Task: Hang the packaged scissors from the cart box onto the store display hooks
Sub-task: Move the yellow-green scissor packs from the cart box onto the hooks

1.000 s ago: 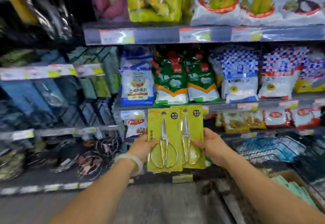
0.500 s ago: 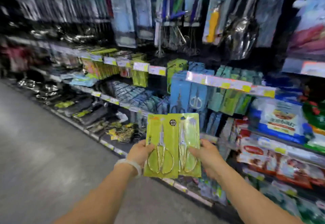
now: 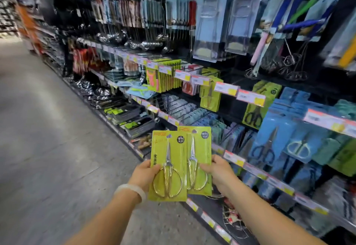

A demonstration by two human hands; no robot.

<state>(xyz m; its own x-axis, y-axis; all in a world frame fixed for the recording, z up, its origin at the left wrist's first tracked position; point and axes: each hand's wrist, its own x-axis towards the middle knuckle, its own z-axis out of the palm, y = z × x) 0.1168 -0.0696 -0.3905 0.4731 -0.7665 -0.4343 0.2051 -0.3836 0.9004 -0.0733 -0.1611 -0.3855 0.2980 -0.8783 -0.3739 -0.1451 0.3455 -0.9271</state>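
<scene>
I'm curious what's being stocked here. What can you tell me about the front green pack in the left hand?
The front pack is a glossy yellow-green card under clear plastic, holding gold-handled scissors with silvery blades pointing up. It has a hang hole and a dark round sticker near the top. Held upright, it overlaps a second pack. The left hand pinches its left edge.

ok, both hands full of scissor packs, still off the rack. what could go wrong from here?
1. The left hand and right hand each hold a yellow-green scissors pack by one edge only; the overlapping packs could slip or snag.
2. With both hands busy, threading a hang hole onto a hook may be awkward.
3. Similar green packs hang on several pegs, so a pack could land on the wrong one.
</scene>
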